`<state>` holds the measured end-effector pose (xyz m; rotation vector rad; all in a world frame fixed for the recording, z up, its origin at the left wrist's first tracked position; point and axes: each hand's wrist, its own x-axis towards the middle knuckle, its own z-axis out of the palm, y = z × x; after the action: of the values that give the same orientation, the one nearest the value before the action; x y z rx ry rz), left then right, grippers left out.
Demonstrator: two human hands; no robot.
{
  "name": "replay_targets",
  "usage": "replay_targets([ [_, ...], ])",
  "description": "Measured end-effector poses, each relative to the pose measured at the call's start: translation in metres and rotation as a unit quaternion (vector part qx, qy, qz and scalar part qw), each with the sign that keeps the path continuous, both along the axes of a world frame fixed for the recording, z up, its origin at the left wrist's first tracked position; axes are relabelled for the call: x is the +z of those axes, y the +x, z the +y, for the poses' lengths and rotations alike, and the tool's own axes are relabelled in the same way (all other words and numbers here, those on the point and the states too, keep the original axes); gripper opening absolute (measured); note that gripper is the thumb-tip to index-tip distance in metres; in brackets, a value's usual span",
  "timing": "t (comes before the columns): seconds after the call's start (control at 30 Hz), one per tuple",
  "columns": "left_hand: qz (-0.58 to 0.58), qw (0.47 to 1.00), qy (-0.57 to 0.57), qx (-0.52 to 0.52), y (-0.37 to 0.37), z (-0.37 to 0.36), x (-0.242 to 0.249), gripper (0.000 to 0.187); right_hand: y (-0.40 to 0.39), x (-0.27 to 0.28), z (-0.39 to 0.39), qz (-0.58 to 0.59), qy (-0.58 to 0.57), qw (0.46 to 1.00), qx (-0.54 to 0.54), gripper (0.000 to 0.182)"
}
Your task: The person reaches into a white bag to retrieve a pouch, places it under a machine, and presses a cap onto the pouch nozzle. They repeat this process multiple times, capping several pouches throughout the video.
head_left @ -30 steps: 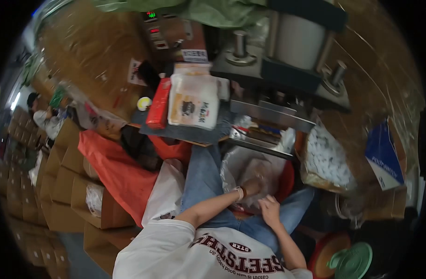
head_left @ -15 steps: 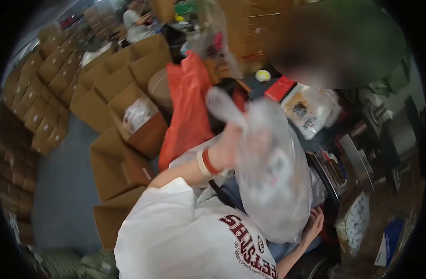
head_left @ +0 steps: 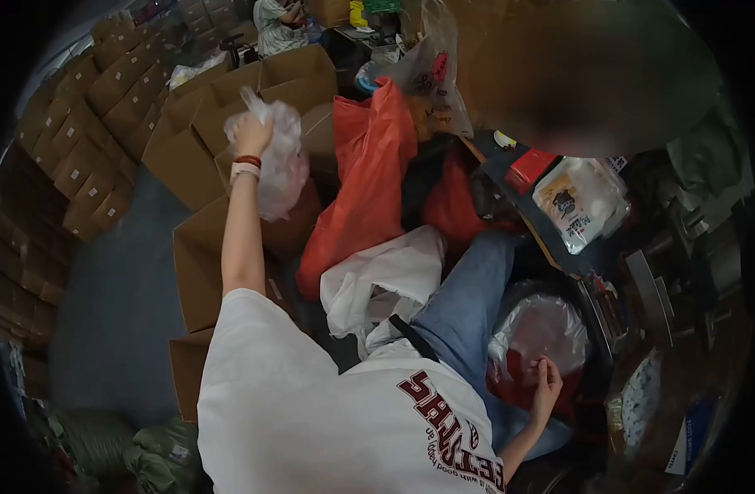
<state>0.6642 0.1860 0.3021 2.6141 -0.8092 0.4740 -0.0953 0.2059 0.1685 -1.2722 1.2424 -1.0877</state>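
Observation:
At the upper left my left hand [head_left: 252, 136] is closed round the gathered top of a filled, clear plastic bag [head_left: 282, 169]. The bag hangs over an open cardboard box [head_left: 293, 235], and its contents are blurred by the plastic. On the right, my right hand [head_left: 547, 389] is raised with its fingers loosely curled and apart, holding nothing I can see. Beside it stands a red container lined with clear plastic [head_left: 550, 325]. A white sack [head_left: 385, 276] lies by my lap, next to a tall red bag [head_left: 365, 181].
Several open cardboard boxes [head_left: 200, 267] line my left side, with stacked closed cartons [head_left: 89, 185] beyond the grey floor [head_left: 118, 296]. On the right, a dark table [head_left: 509, 177] bears a printed plastic pack [head_left: 579, 202] and a red box [head_left: 530, 169]. Another person [head_left: 280, 29] sits far back.
My left hand has carried the plastic bag from in front of my chest to the left, over the boxes. My right hand has come off the bag's underside and stays at the right.

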Motion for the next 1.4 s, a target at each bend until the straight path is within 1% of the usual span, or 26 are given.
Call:
replay_targets([
  [0.03, 0.022, 0.993, 0.016, 0.116, -0.050, -0.004, -0.027, 0.075, -0.005, -0.007, 0.003, 0.004, 0.024, 1.000, 0.010, 0.028],
  [0.1, 0.064, 0.974, 0.172, -0.135, -0.091, -0.020, -0.072, 0.066, -0.019, -0.019, 0.008, 0.006, 0.045, 0.999, 0.008, 0.028],
  [0.13, 0.113, 0.947, 0.210, -0.216, -0.154, -0.025, -0.066, 0.062, -0.029, -0.025, 0.012, 0.019, 0.065, 0.998, 0.009, 0.028],
  [0.17, 0.285, 0.850, 0.242, -0.371, -0.206, -0.031, -0.061, 0.062, -0.037, -0.032, 0.014, 0.033, 0.089, 0.995, 0.010, 0.028],
  [0.23, 0.428, 0.622, 0.254, -0.605, -0.299, -0.043, -0.068, 0.059, -0.057, -0.052, 0.012, 0.041, 0.099, 0.994, -0.016, 0.029],
  [0.3, 0.513, 0.532, 0.221, -0.636, -0.376, -0.071, -0.099, 0.057, -0.074, -0.067, 0.024, 0.092, 0.093, 0.989, -0.067, 0.035],
  [0.37, 0.525, 0.525, 0.199, -0.640, -0.438, -0.111, -0.148, 0.059, -0.088, -0.078, 0.022, 0.207, 0.081, 0.961, -0.166, 0.044],
  [0.43, 0.571, 0.556, 0.194, -0.572, -0.487, -0.159, -0.222, 0.057, -0.112, -0.116, 0.020, 0.353, 0.095, 0.896, -0.250, 0.060],
  [0.47, 0.583, 0.570, 0.195, -0.545, -0.506, -0.176, -0.253, 0.055, -0.121, -0.133, 0.023, 0.331, 0.127, 0.890, -0.288, 0.069],
  [0.5, 0.583, 0.548, 0.217, -0.559, -0.521, -0.193, -0.296, 0.055, -0.123, -0.147, 0.021, 0.304, 0.151, 0.884, -0.322, 0.078],
  [0.57, 0.477, 0.655, 0.208, -0.548, -0.542, -0.222, -0.372, 0.049, -0.122, -0.167, 0.022, 0.183, 0.120, 0.924, -0.312, 0.089],
  [0.6, 0.475, 0.645, 0.220, -0.557, -0.555, -0.224, -0.390, 0.049, -0.121, -0.178, 0.024, 0.181, 0.127, 0.918, -0.328, 0.089],
  [0.67, 0.418, 0.692, 0.203, -0.553, -0.565, -0.218, -0.410, 0.049, -0.115, -0.195, 0.021, 0.341, 0.143, 0.862, -0.346, 0.086],
  [0.7, 0.398, 0.706, 0.199, -0.551, -0.566, -0.217, -0.417, 0.050, -0.112, -0.195, 0.020, 0.340, 0.148, 0.860, -0.350, 0.086],
  [0.8, 0.208, 0.735, 0.219, -0.607, -0.557, -0.219, -0.411, 0.048, -0.109, -0.191, 0.018, 0.329, 0.107, 0.877, -0.335, 0.088],
  [0.87, 0.293, 0.753, 0.319, -0.495, -0.554, -0.218, -0.356, 0.046, -0.113, -0.195, 0.012, 0.356, 0.128, 0.865, -0.331, 0.091],
  [0.9, 0.296, 0.753, 0.324, -0.489, -0.550, -0.218, -0.349, 0.046, -0.115, -0.194, 0.009, 0.357, 0.133, 0.866, -0.324, 0.091],
  [0.97, 0.267, 0.756, 0.254, -0.540, -0.541, -0.223, -0.342, 0.042, -0.116, -0.183, 0.002, 0.319, 0.158, 0.872, -0.337, 0.092],
  [1.07, 0.205, 0.736, 0.293, -0.575, -0.520, -0.240, -0.372, 0.036, -0.109, -0.169, -0.001, 0.318, 0.162, 0.870, -0.340, 0.093],
  [1.1, 0.205, 0.736, 0.294, -0.574, -0.522, -0.236, -0.358, 0.036, -0.108, -0.175, -0.001, 0.318, 0.162, 0.870, -0.339, 0.093],
  [1.17, 0.128, 0.790, 0.296, -0.521, -0.529, -0.216, -0.303, 0.034, -0.109, -0.190, 0.001, 0.477, 0.121, 0.807, -0.327, 0.090],
  [1.2, 0.126, 0.791, 0.296, -0.520, -0.528, -0.211, -0.292, 0.034, -0.104, -0.182, -0.002, 0.475, 0.121, 0.808, -0.326, 0.090],
  [1.27, 0.047, 0.783, 0.347, -0.514, -0.524, -0.206, -0.280, 0.027, -0.080, -0.140, -0.019, 0.605, 0.052, 0.724, -0.328, 0.083],
  [1.3, 0.046, 0.783, 0.346, -0.514, -0.521, -0.202, -0.282, 0.027, -0.069, -0.133, -0.026, 0.604, 0.052, 0.724, -0.329, 0.083],
  [1.37, -0.104, 0.817, 0.201, -0.530, -0.519, -0.194, -0.290, 0.024, -0.047, -0.121, -0.040, 0.528, -0.088, 0.805, -0.254, 0.071],
  [1.4, -0.105, 0.816, 0.200, -0.532, -0.518, -0.191, -0.286, 0.024, -0.030, -0.109, -0.049, 0.502, -0.097, 0.839, -0.188, 0.067],
])
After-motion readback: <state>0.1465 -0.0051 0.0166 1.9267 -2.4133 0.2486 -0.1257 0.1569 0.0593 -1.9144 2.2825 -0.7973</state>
